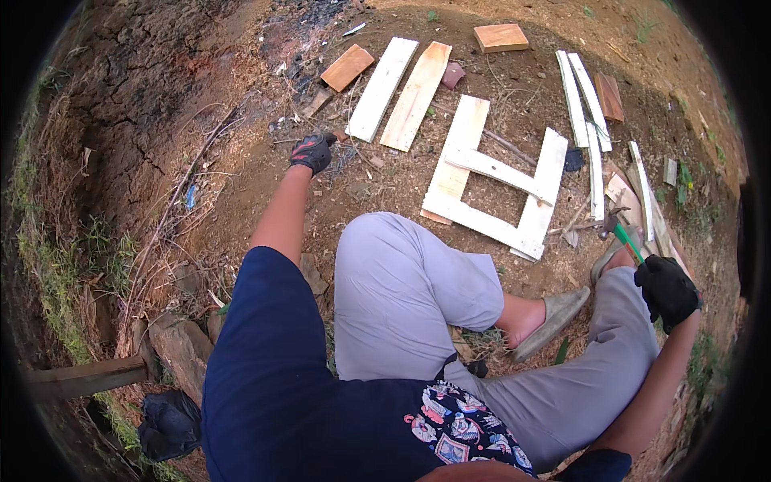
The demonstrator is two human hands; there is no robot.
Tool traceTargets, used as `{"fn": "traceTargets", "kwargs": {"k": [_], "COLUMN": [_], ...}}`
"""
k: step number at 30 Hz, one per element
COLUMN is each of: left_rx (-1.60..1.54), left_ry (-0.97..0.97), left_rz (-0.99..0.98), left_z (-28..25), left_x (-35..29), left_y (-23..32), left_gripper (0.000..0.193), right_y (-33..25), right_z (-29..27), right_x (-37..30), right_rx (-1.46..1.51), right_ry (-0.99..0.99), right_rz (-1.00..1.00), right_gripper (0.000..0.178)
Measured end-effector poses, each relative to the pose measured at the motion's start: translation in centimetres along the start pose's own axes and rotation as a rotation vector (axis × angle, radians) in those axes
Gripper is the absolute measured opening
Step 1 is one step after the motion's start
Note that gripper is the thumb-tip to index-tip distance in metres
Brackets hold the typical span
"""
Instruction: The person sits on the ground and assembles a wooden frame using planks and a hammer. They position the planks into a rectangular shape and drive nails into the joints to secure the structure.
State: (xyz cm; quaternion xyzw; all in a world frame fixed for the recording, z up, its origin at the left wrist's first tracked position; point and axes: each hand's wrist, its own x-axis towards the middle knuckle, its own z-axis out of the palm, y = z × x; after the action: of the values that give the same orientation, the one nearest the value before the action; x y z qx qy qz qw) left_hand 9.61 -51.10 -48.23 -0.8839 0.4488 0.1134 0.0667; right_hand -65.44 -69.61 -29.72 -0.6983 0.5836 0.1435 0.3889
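The hammer (628,242) is to the right of the wooden frame (482,222), its green handle wrapped in the grip of the black-gloved right hand (668,291); that forearm rises from the lower right. The left hand (313,153), gloved in black and red, reaches far out on a nearly straight arm, left of the frame; I cannot tell whether its grip is spread or pinching something. Bare soil (377,189) with twigs gives room between this hand and the frame. The bent knee (377,241) is near the frame's left board, and narrow strips (595,173) border its right. On the ground, the frame shows two wide, pale boards crossed by two narrower pieces.
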Motion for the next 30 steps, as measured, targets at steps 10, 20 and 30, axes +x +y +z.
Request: {"fn": "traceTargets", "kwargs": {"k": [10,20,30], "left_rx": [0.151,0.1,0.125], "left_ry": [-0.082,0.053,-0.078], "left_rz": [0.042,-0.124,-0.129], "left_z": [4.9,9.1,5.3], "left_x": [1.6,3.8,2.2], "left_y": [3.7,2.5,1.3], "left_gripper": [0.055,0.045,0.045], "right_y": [-0.9,-1.7,-0.3], "right_z": [-0.7,-1.3,-1.4], "right_x": [0.0,0.4,-0.1], "right_rx": [0.082,0.062,0.018], "right_ry": [-0.034,-0.048,-0.06], "right_rz": [0.103,0.119,0.025], "right_gripper": [0.028,0.03,0.028]}}
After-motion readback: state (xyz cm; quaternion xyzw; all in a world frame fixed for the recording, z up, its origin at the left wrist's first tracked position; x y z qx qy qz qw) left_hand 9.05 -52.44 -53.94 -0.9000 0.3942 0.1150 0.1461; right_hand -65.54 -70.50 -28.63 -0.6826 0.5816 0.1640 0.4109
